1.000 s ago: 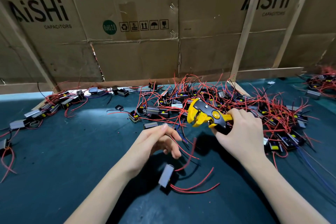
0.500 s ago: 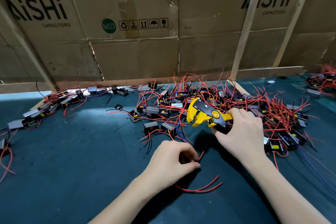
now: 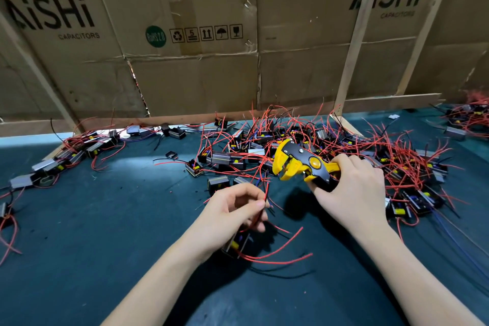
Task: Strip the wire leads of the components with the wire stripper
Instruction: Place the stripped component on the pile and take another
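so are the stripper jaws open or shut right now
Open. The wire stripper, held in the right hand, shows a clear gap between its yellow jaws, with no lead in it.

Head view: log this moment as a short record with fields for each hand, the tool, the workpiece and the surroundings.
left hand: left hand pinches a red wire lead upright between thumb and fingertips
right hand: right hand grips the handles of the wire stripper
tool: yellow and black; jaws point left, nothing between them
workpiece: component hangs under the left hand, red leads trailing right
wire to tool: apart, not yet inserted
surface: dark green mat
pile: components with red leads behind the right hand
backdrop: cardboard boxes
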Action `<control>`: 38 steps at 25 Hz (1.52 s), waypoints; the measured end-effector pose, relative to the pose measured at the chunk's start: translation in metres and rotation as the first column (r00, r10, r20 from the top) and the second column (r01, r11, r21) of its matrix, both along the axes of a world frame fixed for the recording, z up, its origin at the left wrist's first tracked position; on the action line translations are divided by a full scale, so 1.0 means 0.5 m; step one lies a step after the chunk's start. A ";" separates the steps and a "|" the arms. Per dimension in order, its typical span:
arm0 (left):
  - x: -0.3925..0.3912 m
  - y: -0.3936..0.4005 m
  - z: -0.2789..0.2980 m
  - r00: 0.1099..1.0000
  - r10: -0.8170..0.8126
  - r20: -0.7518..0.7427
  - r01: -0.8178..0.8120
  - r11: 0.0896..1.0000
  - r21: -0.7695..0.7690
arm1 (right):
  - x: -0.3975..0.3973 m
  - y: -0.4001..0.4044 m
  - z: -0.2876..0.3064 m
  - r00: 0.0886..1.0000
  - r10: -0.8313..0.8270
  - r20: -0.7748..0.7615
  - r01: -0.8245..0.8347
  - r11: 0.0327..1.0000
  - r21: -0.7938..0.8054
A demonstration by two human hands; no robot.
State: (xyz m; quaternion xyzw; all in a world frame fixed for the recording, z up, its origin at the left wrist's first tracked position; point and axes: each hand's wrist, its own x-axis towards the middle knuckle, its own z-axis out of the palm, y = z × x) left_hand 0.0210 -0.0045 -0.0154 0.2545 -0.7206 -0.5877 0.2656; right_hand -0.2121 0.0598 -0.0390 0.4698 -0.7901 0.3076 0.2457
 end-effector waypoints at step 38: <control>-0.013 -0.024 -0.030 0.952 0.296 0.083 -0.297 0.955 0.002 | 0.042 -0.004 0.000 0.967 -0.010 -0.254 0.038 0.993 0.108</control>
